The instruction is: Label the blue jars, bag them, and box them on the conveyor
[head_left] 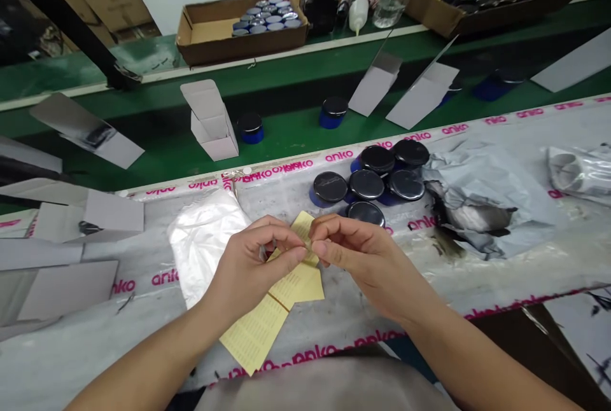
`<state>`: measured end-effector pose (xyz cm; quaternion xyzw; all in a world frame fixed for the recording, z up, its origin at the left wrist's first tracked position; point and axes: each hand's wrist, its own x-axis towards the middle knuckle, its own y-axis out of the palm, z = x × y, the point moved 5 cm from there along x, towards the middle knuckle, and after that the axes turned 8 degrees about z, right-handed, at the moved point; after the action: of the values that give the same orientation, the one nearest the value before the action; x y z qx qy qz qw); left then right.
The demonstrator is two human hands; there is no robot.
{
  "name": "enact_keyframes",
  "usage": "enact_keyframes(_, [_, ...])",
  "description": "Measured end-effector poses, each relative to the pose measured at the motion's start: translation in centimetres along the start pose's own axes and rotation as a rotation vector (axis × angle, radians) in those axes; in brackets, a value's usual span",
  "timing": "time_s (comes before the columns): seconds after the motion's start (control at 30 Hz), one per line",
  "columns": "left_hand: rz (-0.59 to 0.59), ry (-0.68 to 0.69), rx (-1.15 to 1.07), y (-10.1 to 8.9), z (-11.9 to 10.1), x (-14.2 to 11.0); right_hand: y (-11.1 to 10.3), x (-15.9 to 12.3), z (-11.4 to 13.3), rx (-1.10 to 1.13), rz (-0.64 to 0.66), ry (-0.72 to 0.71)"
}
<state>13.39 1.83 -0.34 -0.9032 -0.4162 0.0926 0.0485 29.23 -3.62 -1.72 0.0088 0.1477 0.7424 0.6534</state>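
Pink-lettered and plastic-covered, the worktop meets a green strip along its far edge. Dark-lidded blue jars cluster toward that edge, right of centre. Yellow printed sheets lie below the two hands, one corner near the worktop's near edge; they look light, thin and easily creased, best taken by a border. Left hand and right hand each press thumb to fingertips; anything pinched is too small to tell

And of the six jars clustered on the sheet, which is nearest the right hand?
The front jar, at the cluster's near edge: the right hand partly covers it in this view, while the other five sit farther back, unobscured by the hand.
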Motion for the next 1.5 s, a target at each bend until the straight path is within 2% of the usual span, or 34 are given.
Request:
enact_keyframes(0.37, [0.070,-0.025,0.137,0.4,-0.2,0.1,0.6,0.0,-0.8,0.040,-0.105,-0.093])
enact_keyframes(0.53, [0.072,-0.038,0.170,0.0,0.0,0.1,-0.4,-0.1,-0.7,0.085,-0.251,-0.176])
enact_keyframes(0.67, [0.045,-0.031,0.154,-0.7,-0.1,0.2,-0.1,0.0,-0.9,0.036,-0.203,-0.145])
enact_keyframes(0.9, [0.033,-0.033,0.148,-0.9,0.0,0.3,0.7,0.3,-0.6,-0.082,-0.199,-0.215])
enact_keyframes(1.03, [0.032,-0.033,0.131,-0.8,0.1,-0.1,0.9,0.4,-0.6,-0.157,-0.224,-0.268])
enact_keyframes(1.13, [0.015,-0.066,0.095,-1.4,0.3,-0.1,0.6,0.4,-0.2,-0.203,-0.290,-0.340])
enact_keyframes(1.2, [-0.045,-0.082,0.067,-2.5,0.6,1.1,0.1,0.5,0.4,-0.210,-0.348,-0.378])
enact_keyframes(1.27, [-0.166,-0.027,0.114,-4.2,0.7,3.7,-0.4,0.7,1.2,-0.197,-0.383,-0.417])
enact_keyframes(1.37, [-0.359,0.115,0.410,-6.8,0.3,9.4,-0.7,1.0,2.2,-0.181,-0.371,-0.445])
enact_keyframes(1.43, [-0.436,0.046,0.609,-8.3,0.7,13.3,-0.6,1.0,2.4,-0.175,-0.349,-0.449])
enact_keyframes(1.5, [-0.475,-0.037,0.707,-9.5,1.2,16.1,-0.5,0.9,2.4,-0.174,-0.327,-0.443])
